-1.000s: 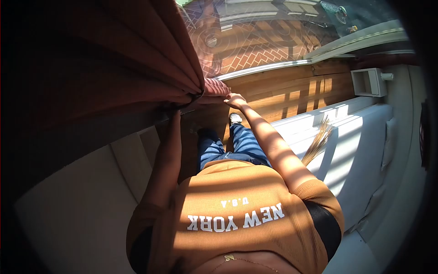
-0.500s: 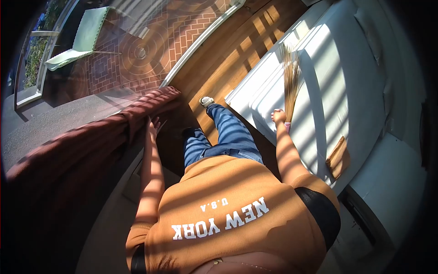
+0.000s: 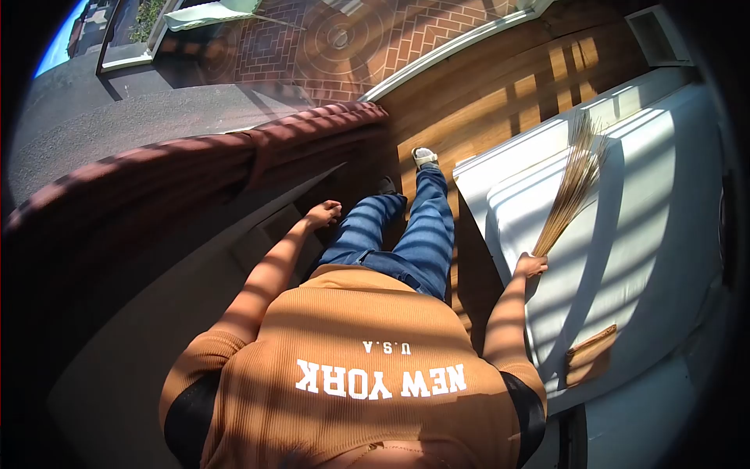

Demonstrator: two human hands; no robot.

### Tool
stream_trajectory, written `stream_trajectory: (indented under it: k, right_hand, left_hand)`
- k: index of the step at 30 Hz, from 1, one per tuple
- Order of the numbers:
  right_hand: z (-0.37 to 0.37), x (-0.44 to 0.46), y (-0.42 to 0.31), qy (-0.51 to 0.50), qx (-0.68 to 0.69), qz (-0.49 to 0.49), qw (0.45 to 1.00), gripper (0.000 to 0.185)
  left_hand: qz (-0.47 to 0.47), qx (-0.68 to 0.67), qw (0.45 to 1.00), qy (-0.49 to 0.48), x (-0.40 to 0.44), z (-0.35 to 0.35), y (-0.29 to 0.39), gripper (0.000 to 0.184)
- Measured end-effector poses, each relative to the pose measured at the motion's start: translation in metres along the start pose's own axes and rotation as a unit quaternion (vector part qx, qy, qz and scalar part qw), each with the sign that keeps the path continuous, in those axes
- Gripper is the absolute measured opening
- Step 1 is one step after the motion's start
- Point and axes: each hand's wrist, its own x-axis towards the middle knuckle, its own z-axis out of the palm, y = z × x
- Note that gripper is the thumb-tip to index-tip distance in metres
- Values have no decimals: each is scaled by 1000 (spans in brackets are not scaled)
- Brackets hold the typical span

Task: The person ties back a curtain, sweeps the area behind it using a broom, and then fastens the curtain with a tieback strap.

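My right hand (image 3: 532, 265) is closed around the bound handle end of a stick broom (image 3: 569, 187). Its thin tan bristles fan upward and away from me, over the white mattress (image 3: 539, 195). On the left, my left hand (image 3: 323, 214) hangs beside my thigh with its fingers curled in, and I see nothing in it. The red-brown curtain (image 3: 258, 156), gathered by a tie, is the nearest thing beyond that hand, with a gap between them.
A brown flat object (image 3: 591, 356) lies on the mattress near my right elbow. Wooden floor (image 3: 476, 102) runs between the bed and the glass door's white frame (image 3: 461, 43). Outside, brick-patterned paving (image 3: 269, 55) and a pale green chair (image 3: 207, 14) show.
My left hand has come away from the curtain, and its spread fingers have curled. My view has turned; the broom, still in my right hand, now slants more to the right.
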Motion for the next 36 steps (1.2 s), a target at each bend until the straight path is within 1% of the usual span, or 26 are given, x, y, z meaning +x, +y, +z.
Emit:
stream_trajectory:
  k: [1, 2, 3, 6, 7, 9, 10, 11, 12, 13, 15, 17, 18, 20, 21, 22, 23, 25, 26, 29, 31, 32, 33, 34, 35, 36]
  right_hand:
    - [-8, -20, -4, 43, 5, -23, 999, 66]
    - [0, -29, 4, 23, 11, -25, 999, 77]
    - [2, -41, 7, 21, -12, -12, 1000, 76]
    - [32, -33, 28, -96, 91, 48, 990, 72]
    - [40, -30, 31, -95, 77, -30, 992, 68]
    - [49, -37, 24, -23, 245, -124, 961, 57]
    - [39, -45, 8, -141, 400, -110, 899, 52]
    - [24, -61, -9, -260, 533, -95, 800, 47]
    - [7, -81, -25, -341, 545, -111, 757, 42]
    - [-11, -104, -41, -422, 550, -128, 709, 37]
    - [-63, -158, -63, -531, 485, -128, 683, 35]
    - [-65, -172, -66, -561, 321, -236, 725, 35]
    - [-66, -178, -66, -521, 214, -311, 765, 35]
    - [-62, -175, -64, -436, 30, -414, 798, 36]
    - [-74, -180, -68, -391, -61, -452, 799, 40]
    - [-67, -178, -68, -219, -135, -603, 755, 37]
    - [-78, -185, -78, -170, -212, -616, 740, 39]
    - [-129, -213, -97, -99, -218, -720, 652, 39]
    - [-150, -230, -111, -93, -196, -752, 623, 40]
    - [-220, -295, -155, -39, -139, -843, 519, 37]
    - [-217, -299, -181, -3, -38, -886, 461, 37]
    - [-205, -290, -192, -15, -26, -873, 486, 37]
    - [-187, -276, -201, -25, -13, -859, 511, 37]
    - [-171, -265, -210, 12, -91, -819, 567, 42]
    - [-155, -248, -212, 41, -144, -785, 602, 42]
    - [-130, -223, -215, 51, -173, -790, 586, 40]
  left_hand:
    - [9, -2, 1000, 0, -4, 0, -2, 45]
    - [22, -5, 1000, 1, -6, -2, -1, 44]
    - [37, -9, 999, 3, -7, -5, 0, 43]
    - [92, -53, 994, 33, -5, -16, 0, 40]
    - [110, -71, 990, 46, -3, -20, -2, 39]
    - [162, -132, 975, 75, 3, -23, -11, 34]
    - [178, -163, 967, 86, 4, -23, -17, 33]
    - [192, -196, 957, 97, 2, -20, -25, 32]
    - [208, -215, 949, 102, 4, -16, -40, 32]
    - [197, -214, 951, 103, -1, -14, -50, 32]
    - [170, -217, 956, 104, -17, -3, -76, 33]
    - [195, -216, 950, 114, -21, 12, -119, 33]
    - [202, -224, 946, 118, -23, 19, -141, 33]
    - [207, -231, 942, 126, -25, 34, -192, 33]
    - [206, -232, 942, 129, -23, 42, -221, 33]
    - [206, -233, 941, 132, -20, 52, -250, 32]
    - [213, -223, 939, 151, -15, 63, -279, 33]
    - [222, -174, 938, 198, -2, 91, -344, 33]
    - [227, -137, 937, 229, 2, 105, -369, 34]
    - [183, -137, 934, 274, -10, 146, -415, 36]
    - [122, -330, 916, 193, -35, 156, -416, 36]
    - [88, -419, 891, 150, -45, 161, -415, 36]
    - [72, -462, 871, 152, -50, 167, -412, 36]
    - [59, -504, 848, 155, -51, 172, -407, 36]
    - [47, -544, 823, 157, -53, 175, -403, 36]
    - [49, -553, 816, 159, -55, 178, -397, 36]
